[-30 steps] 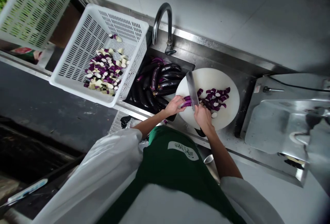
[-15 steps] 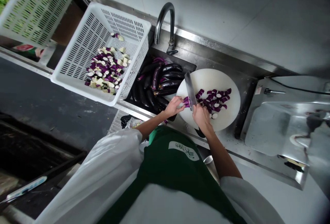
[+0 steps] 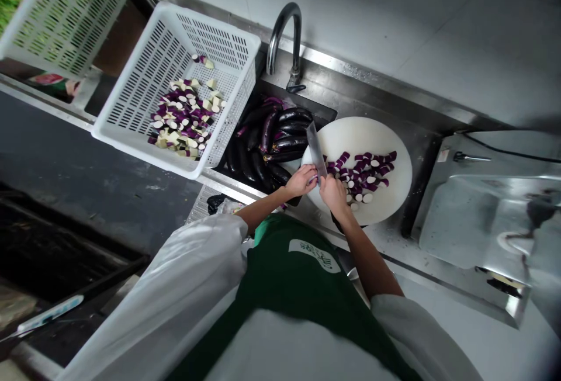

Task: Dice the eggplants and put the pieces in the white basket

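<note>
A cleaver is gripped in my right hand, its blade upright over the left part of a round white cutting board. Beside the blade, my left hand closes on a short purple eggplant piece, mostly covered by the fingers. Cut eggplant chunks lie to the right of the blade, purple-skinned with pale faces. Left of the board, whole dark eggplants fill the sink basin.
A white plastic basket holding cut eggplant stands left of the sink. Behind the basin rises a curved faucet. Another basket with greens is at the far left. A metal appliance sits right of the board.
The cleaver and my right hand have shifted left along the eggplant, close to my left hand. Less of the eggplant shows between the fingers and the blade.
</note>
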{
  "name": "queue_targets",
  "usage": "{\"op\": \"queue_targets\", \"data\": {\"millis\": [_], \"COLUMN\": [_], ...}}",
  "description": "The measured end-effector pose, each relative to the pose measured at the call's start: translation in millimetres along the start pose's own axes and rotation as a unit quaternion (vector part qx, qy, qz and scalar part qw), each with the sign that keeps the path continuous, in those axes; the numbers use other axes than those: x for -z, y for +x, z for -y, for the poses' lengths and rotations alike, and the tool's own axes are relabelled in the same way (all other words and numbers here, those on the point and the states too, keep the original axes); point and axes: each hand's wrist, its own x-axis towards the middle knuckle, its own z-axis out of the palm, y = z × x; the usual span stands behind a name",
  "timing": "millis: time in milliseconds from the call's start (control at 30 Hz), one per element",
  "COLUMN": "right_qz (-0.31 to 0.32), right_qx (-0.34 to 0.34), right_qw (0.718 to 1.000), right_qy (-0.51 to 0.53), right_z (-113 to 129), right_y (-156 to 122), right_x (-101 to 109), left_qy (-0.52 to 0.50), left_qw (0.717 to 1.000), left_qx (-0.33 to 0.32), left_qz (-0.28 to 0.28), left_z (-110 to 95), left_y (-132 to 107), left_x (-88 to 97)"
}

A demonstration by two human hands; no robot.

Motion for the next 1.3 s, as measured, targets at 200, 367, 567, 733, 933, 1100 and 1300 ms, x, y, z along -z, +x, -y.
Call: {"op": "queue_targets", "data": {"millis": [200,367,567,733,933,1100,1300], "right_qz": [0.004,0.002,0.000,-0.006,-0.020,-0.078,-0.176], "right_qx": [-0.014,-0.028,-0.039,-0.039,-0.055,-0.060,-0.107], "right_qw": [0.999,0.997,0.997,0.997,0.993,0.988,0.977], "right_qy": [0.044,0.074,0.064,0.064,0.100,0.121,0.052], "right_z": [-41.1,-50.9,-46.1,-48.4,-48.3,-62.5,-89.6], "right_y": [20.7,19.9,17.2,10.5,10.5,-2.2,-43.6], "right_x": [-5.7,-8.3,-7.9,-5.5,-4.5,14.2,42.2], "left_qy": [0.016,0.056,0.050,0.036,-0.004,0.002,-0.042], "left_qw": [0.997,0.985,0.951,0.971,0.981,0.988,0.983], "left_qx": [0.045,0.127,0.139,0.147,0.136,0.118,0.150], "left_qz": [-0.059,0.098,0.271,0.187,-0.138,-0.097,-0.097], "left_z": [-2.2,7.9,14.0,4.2,-16.5,-35.3,-60.2], "left_y": [-39.8,-115.7,-138.7,-123.7,-45.0,-4.1,6.0], "left_x": [9.1,12.7,4.9,9.6,-1.1,-40.6,-69.1]}}
